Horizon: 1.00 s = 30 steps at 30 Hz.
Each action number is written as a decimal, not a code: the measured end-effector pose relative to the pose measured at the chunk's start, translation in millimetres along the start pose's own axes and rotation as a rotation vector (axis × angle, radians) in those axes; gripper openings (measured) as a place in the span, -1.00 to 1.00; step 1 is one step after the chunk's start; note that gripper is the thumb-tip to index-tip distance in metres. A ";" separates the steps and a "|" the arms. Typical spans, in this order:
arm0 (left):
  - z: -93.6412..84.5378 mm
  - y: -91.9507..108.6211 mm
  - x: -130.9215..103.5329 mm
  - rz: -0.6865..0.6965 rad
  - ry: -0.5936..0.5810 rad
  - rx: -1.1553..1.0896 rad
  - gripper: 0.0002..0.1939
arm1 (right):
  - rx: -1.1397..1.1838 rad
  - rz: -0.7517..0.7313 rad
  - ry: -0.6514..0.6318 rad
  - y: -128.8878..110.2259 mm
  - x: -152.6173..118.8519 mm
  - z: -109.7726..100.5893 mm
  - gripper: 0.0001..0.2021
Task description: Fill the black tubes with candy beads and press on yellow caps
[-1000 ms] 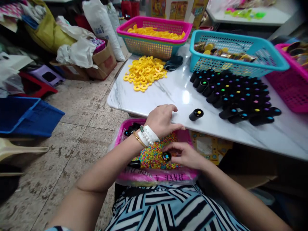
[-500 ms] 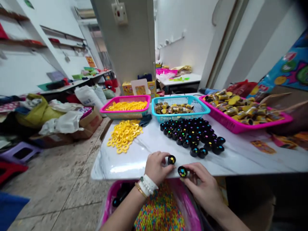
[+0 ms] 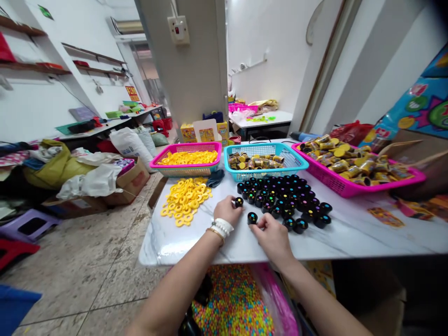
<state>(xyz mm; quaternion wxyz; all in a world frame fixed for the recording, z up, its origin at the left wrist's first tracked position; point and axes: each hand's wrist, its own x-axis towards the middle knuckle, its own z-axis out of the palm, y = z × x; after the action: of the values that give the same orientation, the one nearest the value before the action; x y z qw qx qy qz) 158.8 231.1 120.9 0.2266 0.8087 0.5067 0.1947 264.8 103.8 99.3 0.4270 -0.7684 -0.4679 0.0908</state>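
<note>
Over the white marbled table, my left hand [image 3: 228, 211] pinches a small black cup [image 3: 239, 202] with a yellow bead showing in it. To its right, my right hand [image 3: 273, 233] grips another black cup [image 3: 252, 218] holding coloured beads. Both cups are at the left edge of a cluster of black cups [image 3: 280, 196], many with coloured beads inside. Below the table edge a pink tub [image 3: 280, 298] lined with clear plastic holds a mass of small coloured beads [image 3: 234, 298], with black cups at its left side.
A pile of yellow rings [image 3: 185, 200] lies left of my hands. Behind stand a pink basket [image 3: 153, 164] of yellow pieces, a blue basket [image 3: 297, 164] of yellow-brown tubes, and a larger pink basket [image 3: 336, 184] of similar tubes at right. Printed wrappers [image 3: 387, 217] lie at the right.
Both hands have moved forward, away from the table's front edge, carrying their black cups up beside the cluster. More of the bead tub now shows.
</note>
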 end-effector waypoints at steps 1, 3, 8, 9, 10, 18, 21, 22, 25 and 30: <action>1.1 0.5 5.0 -0.018 0.004 -0.002 -0.65 | -0.020 -0.005 -0.003 -1.2 0.6 0.8 -0.80; 3.1 0.8 13.5 -0.051 0.014 -0.002 -0.61 | -0.060 -0.015 -0.005 -4.1 2.3 2.4 -0.80; 4.2 -1.1 28.1 -0.079 0.016 0.028 -0.68 | -0.170 -0.018 -0.015 -14.0 15.8 11.4 -0.80; 4.0 -1.5 29.7 -0.074 0.008 0.036 -0.71 | -0.196 -0.010 -0.018 -15.8 20.0 13.8 -0.79; 3.7 -2.0 30.8 -0.066 -0.003 0.043 -0.74 | -0.225 0.001 -0.021 -17.3 24.4 16.3 -0.79; 4.6 -10.6 32.9 0.039 -0.065 0.079 -0.79 | -0.490 0.124 -0.046 -27.9 46.7 32.4 -0.69; 5.5 -10.3 34.8 0.064 -0.070 0.102 -0.76 | -0.549 0.141 -0.074 -32.3 50.0 34.3 -0.70; 6.0 -9.4 35.6 0.066 -0.066 0.113 -0.75 | -0.560 0.142 -0.089 -33.3 51.6 34.2 -0.70; 6.8 -5.3 38.8 0.060 -0.057 0.143 -0.73 | -0.580 0.140 -0.138 -35.1 57.0 32.6 -0.69; 2.8 1.0 46.3 0.047 -0.071 0.165 -0.72 | -0.606 0.139 -0.169 -37.4 60.3 31.0 -0.64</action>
<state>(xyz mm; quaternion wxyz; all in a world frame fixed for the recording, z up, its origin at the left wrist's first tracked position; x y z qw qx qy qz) 180.0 272.2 123.1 0.1725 0.8427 0.4935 0.1287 257.0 176.9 123.5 0.1313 -0.8804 -0.4539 0.0397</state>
